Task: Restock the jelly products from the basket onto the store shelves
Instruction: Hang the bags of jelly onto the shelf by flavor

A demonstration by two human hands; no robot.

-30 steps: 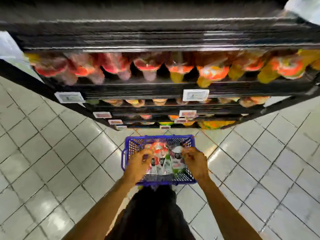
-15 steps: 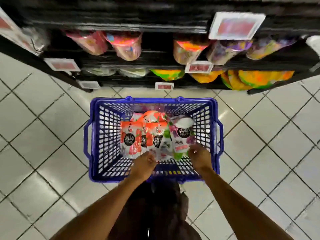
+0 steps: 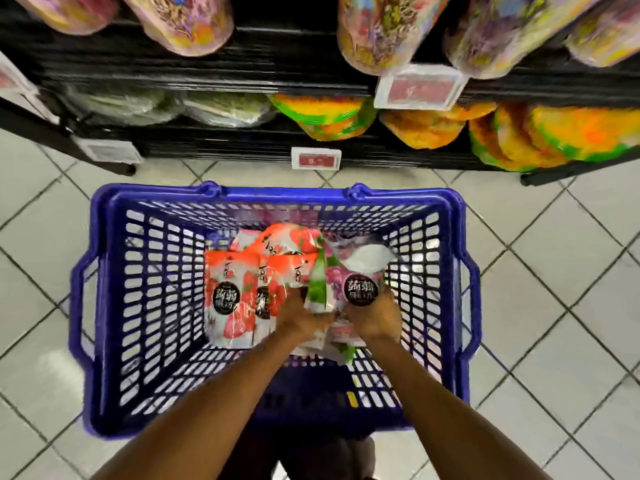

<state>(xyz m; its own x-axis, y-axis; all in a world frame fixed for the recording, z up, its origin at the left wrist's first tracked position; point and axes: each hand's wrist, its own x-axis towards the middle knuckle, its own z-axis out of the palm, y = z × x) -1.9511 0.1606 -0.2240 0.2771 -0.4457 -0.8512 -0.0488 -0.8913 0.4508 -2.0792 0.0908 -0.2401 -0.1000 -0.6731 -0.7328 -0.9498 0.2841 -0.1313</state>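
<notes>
Both hands have sunk deeper into the basket [image 3: 277, 195], the left hand [image 3: 300, 318] curling its fingers round the green pouch [image 3: 318, 285] and the right hand [image 3: 375, 318] gripping the purple pouch [image 3: 360, 287] at the basket's middle, so slick, overlapping packs may slip free or drag red pouches [image 3: 235, 299] along.

Heads up: your left hand [image 3: 301, 320] and right hand [image 3: 375, 320] have their fingers buried in the jelly pouches [image 3: 235, 296], so you can't make out the grip. The price tag [image 3: 316, 159] is too smeared to read. The top edge cuts off the upper shelf bags [image 3: 381, 32], and the bottom edge cuts off your forearms.
</notes>
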